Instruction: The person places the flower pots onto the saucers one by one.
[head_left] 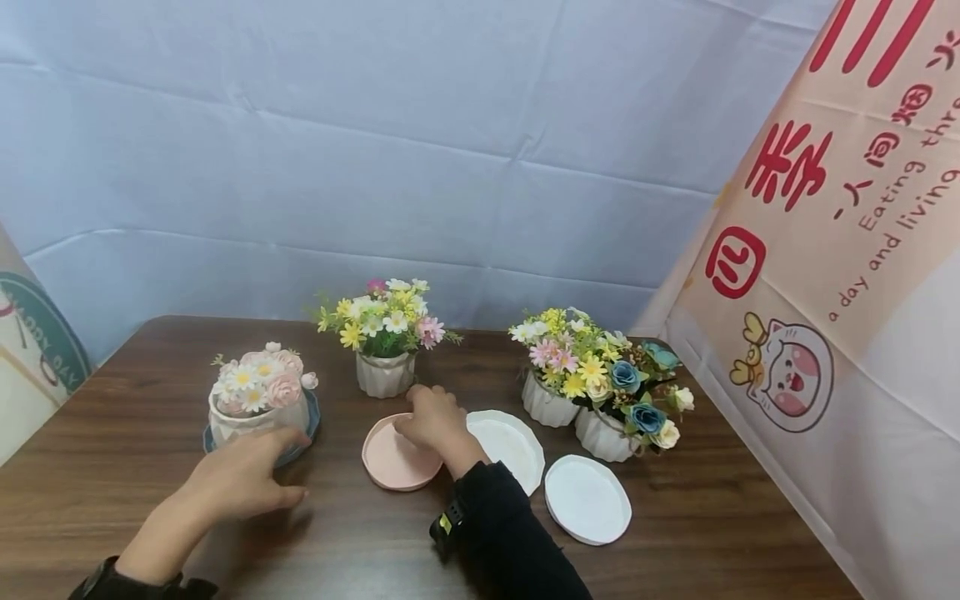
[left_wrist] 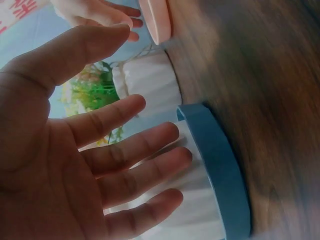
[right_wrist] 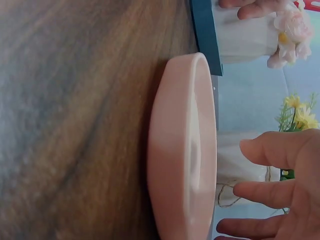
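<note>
My left hand (head_left: 243,477) is beside a white pot (head_left: 238,423) of pink and white flowers, which stands in a blue saucer (head_left: 315,407). In the left wrist view its fingers are spread and hold nothing. Over the far right part of a pink saucer (head_left: 397,461) reaches my right hand (head_left: 433,419), its fingers apart and holding nothing in the right wrist view (right_wrist: 280,185). Just beyond these fingertips stands a white ribbed pot (head_left: 385,375) with yellow, white and pink flowers. The right hand and forearm partly cover the pink saucer and a white saucer (head_left: 510,446).
A smaller round white saucer (head_left: 588,500) lies right of the forearm. Farther right, two more white pots (head_left: 549,402) hold flowers, one with yellow and pink blooms, the other with blue and cream ones. A pale cloth (head_left: 420,167) hangs behind the brown table (head_left: 337,550); a printed banner (head_left: 825,250) borders its right side.
</note>
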